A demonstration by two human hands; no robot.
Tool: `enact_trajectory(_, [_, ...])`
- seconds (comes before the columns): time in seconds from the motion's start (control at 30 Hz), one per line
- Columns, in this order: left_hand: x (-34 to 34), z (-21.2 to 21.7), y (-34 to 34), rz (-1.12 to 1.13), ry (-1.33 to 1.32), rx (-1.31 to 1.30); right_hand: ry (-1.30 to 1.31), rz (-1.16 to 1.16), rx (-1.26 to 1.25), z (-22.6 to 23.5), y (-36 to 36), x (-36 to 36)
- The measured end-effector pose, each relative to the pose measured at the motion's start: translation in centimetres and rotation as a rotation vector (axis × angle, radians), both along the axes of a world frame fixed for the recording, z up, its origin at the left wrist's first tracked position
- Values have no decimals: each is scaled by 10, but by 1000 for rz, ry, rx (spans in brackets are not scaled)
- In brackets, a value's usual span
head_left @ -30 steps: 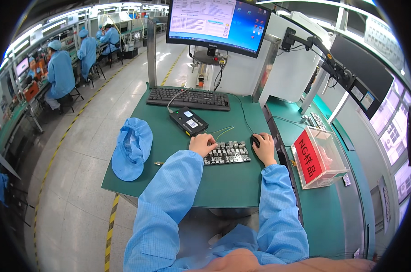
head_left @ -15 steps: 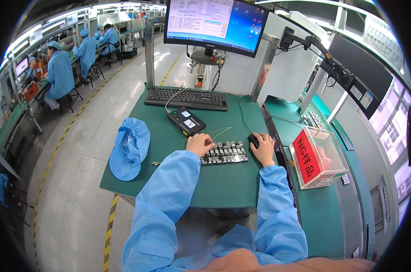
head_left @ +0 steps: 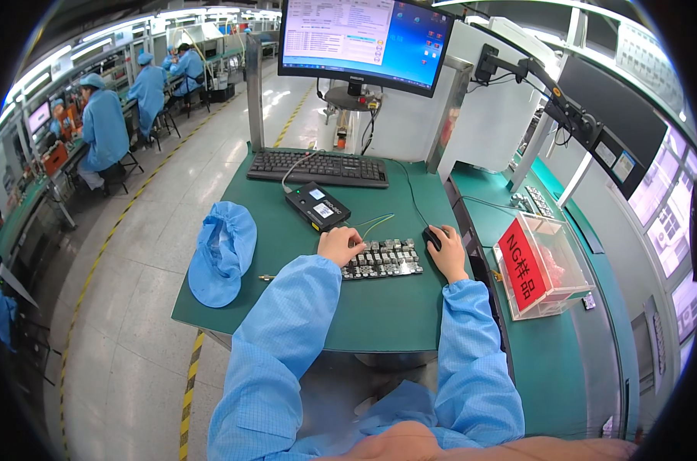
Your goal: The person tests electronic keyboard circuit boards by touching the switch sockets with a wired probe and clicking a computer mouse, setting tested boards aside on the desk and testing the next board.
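Note:
My left hand (head_left: 339,246) rests at the left end of a panel of small circuit boards (head_left: 383,260), its fingers bent together over the corner. What sits between those fingertips is hidden. Thin yellow and green wires (head_left: 379,221) run from beside that hand across the bench. Just beyond it lies a black box-shaped device (head_left: 318,206) with a small lit screen, a white label and a grey cable. To the right of the panel, my right hand (head_left: 448,255) is wrapped over a black computer mouse (head_left: 433,239).
A black keyboard (head_left: 318,167) lies at the back of the green bench (head_left: 379,323), below a lit monitor (head_left: 360,42). At left is a blue cloth cap (head_left: 222,257). A clear box (head_left: 544,269) with a red sign stands right. Several people in blue work far left.

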State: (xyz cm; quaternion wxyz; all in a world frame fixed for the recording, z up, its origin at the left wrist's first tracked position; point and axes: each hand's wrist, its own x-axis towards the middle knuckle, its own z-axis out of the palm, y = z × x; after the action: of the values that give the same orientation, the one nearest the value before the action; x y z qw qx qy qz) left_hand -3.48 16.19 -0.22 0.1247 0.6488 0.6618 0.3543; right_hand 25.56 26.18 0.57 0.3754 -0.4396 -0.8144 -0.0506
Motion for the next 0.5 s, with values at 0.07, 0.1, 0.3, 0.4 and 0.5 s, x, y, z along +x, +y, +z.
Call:
enact_trajectory(0.07, [4, -2, -1, 0, 14, 81, -12, 9, 41, -2, 2, 3])
enact_trajectory(0.1, [6, -3, -2, 1, 58, 178, -57, -3, 98, -3, 3, 6])
enact_trajectory(0.3, [10, -2, -2, 12, 79, 182, -115, 9, 87, 5, -2, 6])
enact_trajectory(0.4, [3, 1, -6, 13, 60, 134, -103, 22, 57, -1, 0, -1])
enact_trajectory(0.5, [1, -2, -3, 4, 62, 176, -102, 24, 69, 0, 0, -2])
